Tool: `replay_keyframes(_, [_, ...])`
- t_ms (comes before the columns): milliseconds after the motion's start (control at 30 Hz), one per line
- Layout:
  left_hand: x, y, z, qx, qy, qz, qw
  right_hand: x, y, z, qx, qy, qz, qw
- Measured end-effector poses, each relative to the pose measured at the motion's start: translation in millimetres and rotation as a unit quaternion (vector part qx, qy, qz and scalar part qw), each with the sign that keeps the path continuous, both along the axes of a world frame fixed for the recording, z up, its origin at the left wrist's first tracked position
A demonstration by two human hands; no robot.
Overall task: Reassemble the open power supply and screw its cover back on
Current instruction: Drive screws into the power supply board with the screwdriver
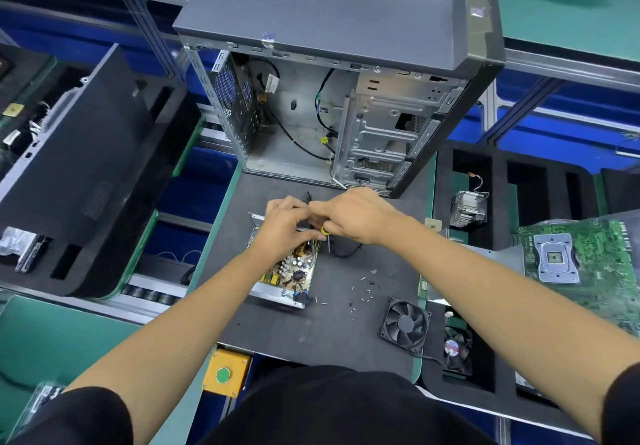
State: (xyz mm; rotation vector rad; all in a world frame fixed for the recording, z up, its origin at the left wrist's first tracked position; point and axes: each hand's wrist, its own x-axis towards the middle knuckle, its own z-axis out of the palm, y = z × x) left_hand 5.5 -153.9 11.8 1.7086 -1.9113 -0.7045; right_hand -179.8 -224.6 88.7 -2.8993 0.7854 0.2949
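The open power supply lies on the dark mat, its circuit board with coils and capacitors exposed inside a silver metal tray. My left hand is over its far end with fingers curled; what they hold is hidden. My right hand grips a screwdriver with a yellow collar, its thin shaft pointing down beside the supply's far right corner. A black cable loops just right of the shaft. Several loose screws lie scattered on the mat to the right. No separate cover is visible.
An open grey computer case stands upright behind the hands. A black fan rests at the mat's right front. Foam trays hold a heatsink, and a green motherboard lies right. A black panel leans left. A yellow button box sits near me.
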Motion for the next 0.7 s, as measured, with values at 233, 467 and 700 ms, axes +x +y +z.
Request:
replay_keyframes(233, [-2.6, 2.0, 3.7, -0.009, 0.013, 0.006, 1.0, 3.3, -0.9, -4.4, -0.033, -0.012, 0.036, 0.999])
replay_keyframes(467, [-3.8, 2.3, 9.0, -0.02, -0.012, 0.002, 1.0, 4.6, -4.0, -12.6, -0.039, -0.04, 0.045, 0.997])
replay_keyframes(700, [-1.7, 2.0, 7.6, -0.042, -0.011, -0.015, 0.999, 3.7, -4.5, -15.1, -0.056, -0.023, 0.056, 0.997])
